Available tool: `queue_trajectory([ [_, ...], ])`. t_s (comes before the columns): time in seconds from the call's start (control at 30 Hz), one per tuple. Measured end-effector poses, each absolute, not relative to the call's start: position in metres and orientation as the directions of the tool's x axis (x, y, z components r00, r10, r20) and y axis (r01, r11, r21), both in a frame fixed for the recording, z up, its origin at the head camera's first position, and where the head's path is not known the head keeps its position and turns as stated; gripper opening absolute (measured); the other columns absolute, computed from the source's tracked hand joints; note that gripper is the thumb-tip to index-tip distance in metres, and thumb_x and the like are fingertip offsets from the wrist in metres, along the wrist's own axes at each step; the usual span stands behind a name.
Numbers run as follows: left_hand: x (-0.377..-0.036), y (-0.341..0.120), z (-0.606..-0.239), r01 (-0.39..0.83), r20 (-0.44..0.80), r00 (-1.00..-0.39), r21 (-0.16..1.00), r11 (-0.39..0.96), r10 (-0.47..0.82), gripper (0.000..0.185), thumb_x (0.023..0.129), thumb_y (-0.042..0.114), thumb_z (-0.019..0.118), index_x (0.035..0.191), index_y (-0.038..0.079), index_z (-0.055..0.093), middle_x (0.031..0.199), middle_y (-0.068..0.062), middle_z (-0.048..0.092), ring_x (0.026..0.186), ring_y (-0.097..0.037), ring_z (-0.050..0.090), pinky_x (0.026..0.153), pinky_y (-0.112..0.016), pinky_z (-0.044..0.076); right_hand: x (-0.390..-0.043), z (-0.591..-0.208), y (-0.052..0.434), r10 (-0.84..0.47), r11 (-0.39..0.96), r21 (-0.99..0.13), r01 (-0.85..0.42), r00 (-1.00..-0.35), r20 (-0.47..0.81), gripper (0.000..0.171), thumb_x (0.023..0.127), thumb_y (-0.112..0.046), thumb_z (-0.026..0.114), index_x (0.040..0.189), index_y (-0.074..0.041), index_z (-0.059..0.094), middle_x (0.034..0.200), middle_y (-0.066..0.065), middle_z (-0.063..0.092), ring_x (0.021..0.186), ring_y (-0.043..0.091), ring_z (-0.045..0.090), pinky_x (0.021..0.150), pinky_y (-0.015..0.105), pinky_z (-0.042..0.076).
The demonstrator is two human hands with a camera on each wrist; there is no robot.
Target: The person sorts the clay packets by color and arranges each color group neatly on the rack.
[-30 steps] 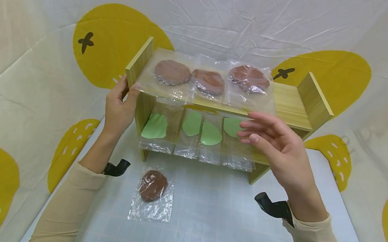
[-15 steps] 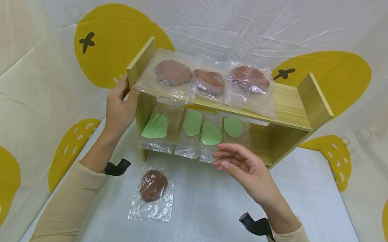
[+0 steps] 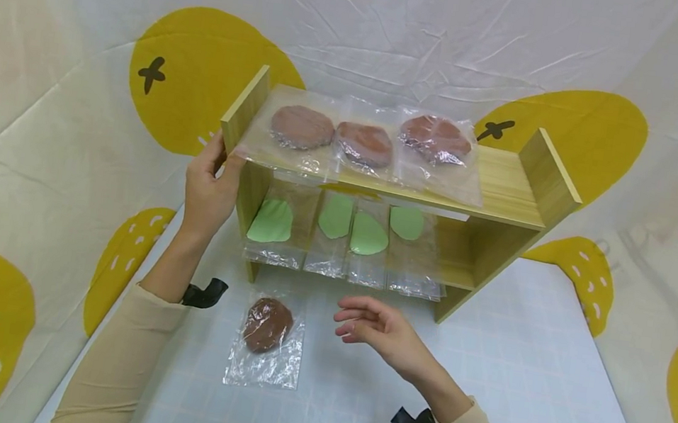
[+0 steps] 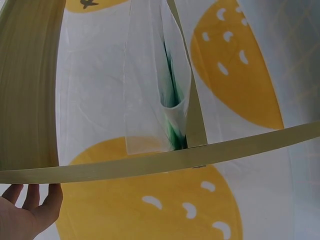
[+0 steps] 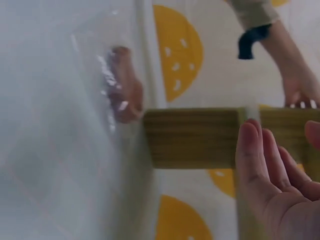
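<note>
My left hand point(image 3: 211, 191) holds the left side panel point(image 3: 246, 110) of a two-tier wooden shelf point(image 3: 510, 184); in the left wrist view its fingertips touch the panel's outer face. A brown patty-like disc in a clear bag point(image 3: 268, 326) lies flat on the table, in front of the shelf's left part. To the right of that bag, my right hand point(image 3: 381, 331) hovers with loosely bent fingers, holding nothing. On the top board lie three clear bags with reddish-brown discs point(image 3: 301, 128). Several bags with pale green flat pieces point(image 3: 369, 235) line the lower tier, their ends overhanging its front edge.
The shelf's right upright point(image 3: 552, 168) rises beyond a bare stretch of top board. A pale checked cloth covers the table point(image 3: 516, 378). White fabric with yellow shapes point(image 3: 215, 81) hangs close behind and on both sides.
My right hand has moved down and left, from the shelf's front to above the table near the loose bag. The left hand stays at the side panel.
</note>
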State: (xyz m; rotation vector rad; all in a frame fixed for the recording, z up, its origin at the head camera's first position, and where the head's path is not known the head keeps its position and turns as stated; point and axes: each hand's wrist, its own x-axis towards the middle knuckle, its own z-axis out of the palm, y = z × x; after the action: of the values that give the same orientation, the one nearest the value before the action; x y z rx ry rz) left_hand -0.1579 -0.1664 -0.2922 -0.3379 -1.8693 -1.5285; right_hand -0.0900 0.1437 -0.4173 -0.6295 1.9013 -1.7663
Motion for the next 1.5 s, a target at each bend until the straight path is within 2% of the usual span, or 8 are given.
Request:
queue_trajectory([
  [0.17,-0.157,-0.166,-0.292,0.594,0.648,-0.73,0.758,0.269,-0.218,0.038,0.102,0.006,0.056,0.139,-0.006,0.055,0.13,-0.019,0.063,0.114,-0.019,0.06,0.09,-0.027,0.051,-0.093,-0.443,0.135,-0.612,0.103,-0.993,0.055,-0.784,-0.106,0.038,0.101,-0.011,0.059,0.137,-0.001,0.054,0.124,0.017,0.063,0.108,0.035,0.065,0.09,0.045,0.053],
  [0.23,-0.157,-0.166,-0.292,0.595,0.649,-0.729,0.758,0.266,-0.219,0.038,0.102,0.006,0.056,0.139,-0.006,0.055,0.13,-0.019,0.063,0.114,-0.019,0.06,0.089,-0.027,0.051,-0.096,-0.452,0.132,-0.608,0.107,-0.992,0.074,-0.784,-0.123,0.038,0.101,-0.011,0.06,0.137,0.0,0.054,0.124,0.02,0.063,0.108,0.035,0.065,0.09,0.044,0.054],
  [0.43,-0.157,-0.166,-0.292,0.593,0.647,-0.73,0.76,0.265,-0.221,0.039,0.102,0.008,0.056,0.139,-0.005,0.056,0.131,-0.017,0.063,0.114,-0.019,0.06,0.089,-0.027,0.052,-0.107,-0.477,0.126,-0.565,0.089,-0.984,0.157,-0.805,-0.179,0.043,0.101,-0.01,0.058,0.137,0.011,0.048,0.129,0.033,0.055,0.11,0.042,0.062,0.091,0.047,0.053],
  [0.53,-0.158,-0.167,-0.292,0.593,0.646,-0.73,0.761,0.262,-0.223,0.038,0.102,0.008,0.056,0.139,-0.004,0.056,0.13,-0.017,0.063,0.114,-0.019,0.06,0.088,-0.027,0.052,-0.115,-0.489,0.123,-0.54,0.067,-0.976,0.206,-0.815,-0.209,0.046,0.102,-0.011,0.056,0.138,0.015,0.044,0.131,0.035,0.053,0.112,0.044,0.061,0.092,0.048,0.052],
  [0.73,-0.158,-0.167,-0.292,0.589,0.645,-0.73,0.762,0.27,-0.226,0.039,0.102,0.007,0.056,0.139,-0.005,0.055,0.131,-0.017,0.062,0.115,-0.02,0.06,0.091,-0.029,0.052,-0.13,-0.51,0.117,-0.496,0.006,-0.956,0.293,-0.829,-0.257,0.05,0.1,-0.01,0.058,0.139,0.017,0.042,0.13,0.035,0.054,0.113,0.046,0.06,0.096,0.049,0.049],
  [1.33,-0.16,-0.168,-0.294,0.592,0.65,-0.728,0.757,0.277,-0.217,0.04,0.102,0.004,0.055,0.14,-0.006,0.053,0.133,-0.019,0.061,0.116,-0.021,0.059,0.094,-0.032,0.051,-0.142,-0.527,0.094,-0.509,-0.075,-0.912,0.403,-0.802,-0.312,0.049,0.101,-0.008,0.057,0.141,0.015,0.041,0.128,0.032,0.056,0.111,0.041,0.062,0.093,0.044,0.052],
  [1.5,-0.17,-0.172,-0.304,0.587,0.641,-0.732,0.765,0.265,-0.231,0.04,0.102,0.007,0.056,0.141,-0.002,0.055,0.133,-0.015,0.062,0.119,-0.02,0.058,0.094,-0.032,0.05,-0.146,-0.529,0.087,-0.513,-0.08,-0.897,0.435,-0.79,-0.337,0.046,0.101,-0.007,0.055,0.14,0.015,0.042,0.127,0.031,0.059,0.108,0.039,0.064,0.09,0.042,0.054],
])
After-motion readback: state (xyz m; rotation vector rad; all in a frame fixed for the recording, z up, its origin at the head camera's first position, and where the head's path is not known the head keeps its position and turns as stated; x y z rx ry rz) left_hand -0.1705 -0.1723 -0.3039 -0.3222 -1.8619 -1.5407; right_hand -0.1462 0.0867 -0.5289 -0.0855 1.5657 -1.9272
